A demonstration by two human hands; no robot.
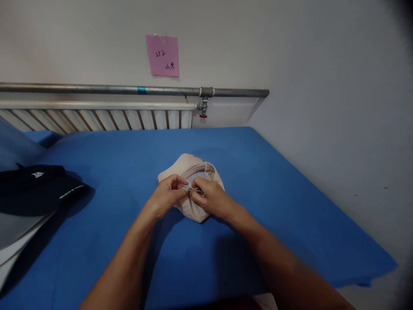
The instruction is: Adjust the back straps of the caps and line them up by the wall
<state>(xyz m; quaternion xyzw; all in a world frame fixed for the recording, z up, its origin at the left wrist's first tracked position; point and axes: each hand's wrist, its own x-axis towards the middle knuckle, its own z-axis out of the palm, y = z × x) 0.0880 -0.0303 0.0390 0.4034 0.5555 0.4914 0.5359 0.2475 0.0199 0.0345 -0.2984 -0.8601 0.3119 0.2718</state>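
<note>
Cap [192, 212] sits on the blue table [284, 211] in front of the wearer, opening up, right hand [208, 196] pinching the strap [190, 192], left hand [170, 192] right at it too, though I can't tell if that one actually grips. Likely failure: strap slips or twists, since it's narrow and the soft cap could shift under uneven pull. Brim [180, 165] points far-left, long axis running from there to near-right.

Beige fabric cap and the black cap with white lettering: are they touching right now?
Apart. The head view shows a stretch of blue tabletop between the beige fabric cap and the black cap with white lettering.
</note>
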